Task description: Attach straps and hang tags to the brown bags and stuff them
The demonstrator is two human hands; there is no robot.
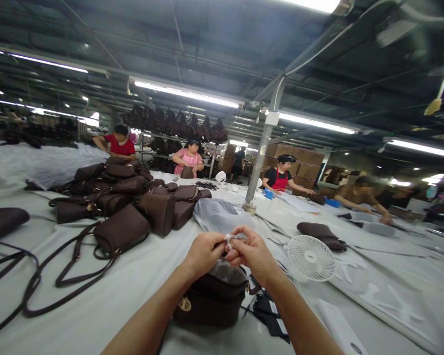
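A dark brown handbag [210, 303] with a round gold emblem stands upright in front of me, its top open. Whitish see-through plastic [227, 271] shows in its mouth. Just above it, my left hand [206, 250] and my right hand [252, 250] meet fingertip to fingertip. Both pinch a small, thin white piece [228, 238], either tissue or plastic film; I cannot tell which. Black tags [268, 315] with white labels lie to the right of the bag, near my right forearm.
Brown handbags [122, 229] with long straps pile up at left. A grey plastic bag [222, 214] lies ahead, before a metal post [262, 158]. A white fan [311, 257] stands at right, near another brown bag [320, 236]. Several co-workers sit or stand across the table.
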